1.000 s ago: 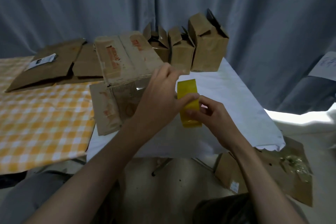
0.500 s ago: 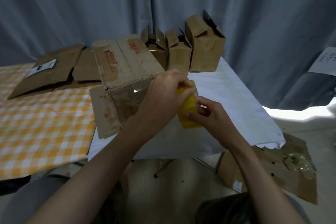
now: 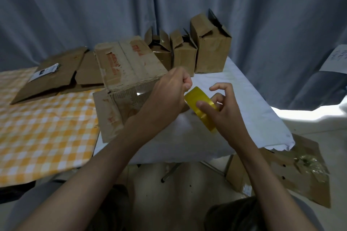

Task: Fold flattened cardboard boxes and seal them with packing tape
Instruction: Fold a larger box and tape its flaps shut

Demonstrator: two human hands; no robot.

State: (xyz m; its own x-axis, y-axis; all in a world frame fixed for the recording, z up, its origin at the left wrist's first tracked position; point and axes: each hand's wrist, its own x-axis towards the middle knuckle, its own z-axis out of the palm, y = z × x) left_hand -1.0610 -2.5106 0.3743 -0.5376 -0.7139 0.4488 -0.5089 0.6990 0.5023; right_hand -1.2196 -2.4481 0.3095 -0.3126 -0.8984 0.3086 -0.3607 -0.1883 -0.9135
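A yellow roll of packing tape point(image 3: 201, 106) is held above the white table point(image 3: 251, 99) in front of me. My right hand point(image 3: 223, 110) grips the roll, thumb across its outer face and fingers spread behind it. My left hand point(image 3: 169, 92) pinches at the roll's upper edge with thumb and forefinger, apparently on the tape's end. Just left of my hands sits a worn, folded-up cardboard box point(image 3: 127, 73) with red print, one side flap hanging open.
Three smaller folded boxes point(image 3: 189, 52) stand in a row at the table's back edge. Flattened boxes point(image 3: 54, 73) lie at the back left on a yellow checked cloth point(image 3: 43, 133). Flat cardboard with crumpled tape point(image 3: 293, 170) lies on the floor at right. Grey curtain behind.
The roll has tilted so its broad face shows. My left hand has shifted from covering the roll to pinching at its top edge, and my right fingers have spread.
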